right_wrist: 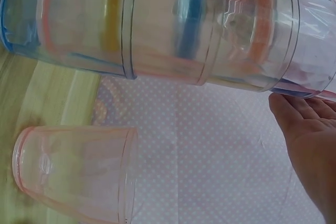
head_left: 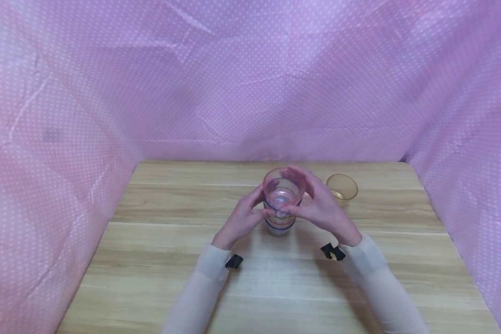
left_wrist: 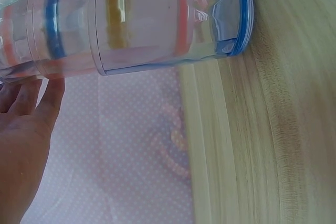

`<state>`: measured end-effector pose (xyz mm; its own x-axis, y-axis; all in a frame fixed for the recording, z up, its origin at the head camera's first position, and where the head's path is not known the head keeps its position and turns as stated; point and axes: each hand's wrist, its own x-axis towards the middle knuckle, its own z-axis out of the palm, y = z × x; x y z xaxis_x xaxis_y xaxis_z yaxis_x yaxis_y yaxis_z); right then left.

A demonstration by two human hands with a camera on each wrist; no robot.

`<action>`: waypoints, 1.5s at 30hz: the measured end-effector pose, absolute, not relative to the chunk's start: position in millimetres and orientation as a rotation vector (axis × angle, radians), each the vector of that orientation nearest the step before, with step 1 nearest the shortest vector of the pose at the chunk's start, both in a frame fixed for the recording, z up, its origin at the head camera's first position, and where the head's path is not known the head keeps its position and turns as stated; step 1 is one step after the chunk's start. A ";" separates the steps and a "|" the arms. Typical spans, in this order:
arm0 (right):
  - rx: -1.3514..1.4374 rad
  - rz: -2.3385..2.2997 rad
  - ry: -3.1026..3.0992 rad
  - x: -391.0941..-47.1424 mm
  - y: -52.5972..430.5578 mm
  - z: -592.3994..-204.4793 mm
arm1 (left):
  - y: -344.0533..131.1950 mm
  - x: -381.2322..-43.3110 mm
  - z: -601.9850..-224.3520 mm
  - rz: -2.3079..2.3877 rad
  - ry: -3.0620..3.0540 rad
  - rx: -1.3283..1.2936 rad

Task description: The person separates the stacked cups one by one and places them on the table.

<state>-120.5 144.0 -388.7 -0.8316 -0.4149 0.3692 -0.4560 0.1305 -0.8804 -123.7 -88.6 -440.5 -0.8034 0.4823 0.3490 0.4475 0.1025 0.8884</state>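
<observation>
A tall stack of see-through plastic cups stands upright on the table, its bands tinted blue, yellow and orange-pink. A pink cup tops the stack, mouth upward. My right hand grips that top cup, thumb in front and fingers round its far side. From the left, my left hand holds the stack just below the top cup's rim, thumb at the front. In the left wrist view, its fingertips touch the upper stack. The stack hides part of the fingers in both wrist views.
A yellow see-through cup stands right of the stack. Another pink cup stands on the table, mostly hidden behind my right hand in the head view. Pink dotted cloth surrounds the wooden table.
</observation>
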 end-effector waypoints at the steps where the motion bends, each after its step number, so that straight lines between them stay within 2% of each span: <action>1: 0.901 1.845 -2.332 -120.3 144.0 -388.8 | -88.4 -123.7 -440.5 1.841 2.312 0.976; 30: 0.941 1.995 -2.183 -118.7 144.5 -396.1 | -87.4 -117.8 -443.5 1.873 2.302 0.974; 45: 0.955 1.875 -2.244 -115.2 144.8 -393.0 | -87.0 -113.8 -440.1 1.838 2.335 0.941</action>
<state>-115.2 144.8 -393.0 -0.8053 -0.4129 0.4255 -0.4921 0.0651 -0.8681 -113.8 -87.0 -440.1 -0.8174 0.4668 0.3377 0.4377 0.1221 0.8908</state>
